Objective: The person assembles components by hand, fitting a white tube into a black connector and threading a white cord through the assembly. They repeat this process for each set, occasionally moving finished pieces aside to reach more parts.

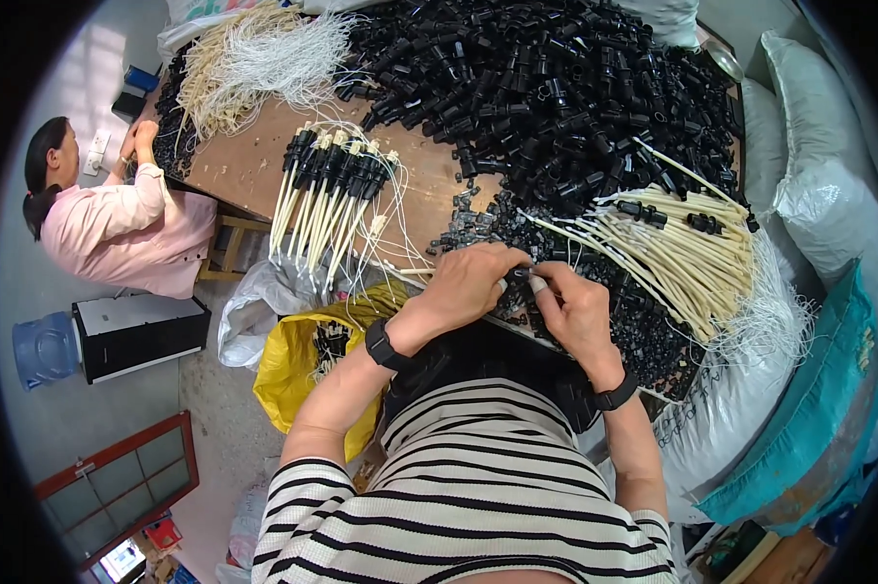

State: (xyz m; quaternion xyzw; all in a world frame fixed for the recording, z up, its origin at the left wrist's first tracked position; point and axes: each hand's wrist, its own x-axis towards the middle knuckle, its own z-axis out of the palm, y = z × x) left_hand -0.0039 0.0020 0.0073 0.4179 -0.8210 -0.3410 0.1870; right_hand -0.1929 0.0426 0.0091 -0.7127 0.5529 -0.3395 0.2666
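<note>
Pinching a small black plastic part (pixel 521 275) above the brown desk's (pixel 254 173) near edge, with the grips of left hand (pixel 463 284) and right hand (pixel 577 310) closed on it, seemingly for fine control. Lying close, likely for reach: small dark plastic pieces (pixel 485 224), slim cream tubes (pixel 697 268), glossy black tubular connectors (pixel 555 97).

Brn tbl (pixel 249 161): blk pcs (pixel 546 92), sm blk bits (pixel 478 224), cream rods (pixel 307 216), wht wires (pixel 303 58)

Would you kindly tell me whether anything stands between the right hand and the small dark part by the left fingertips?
Nothing visible does: the right hand and left hand meet at the small dark part; loose black pieces lie beyond.
</note>
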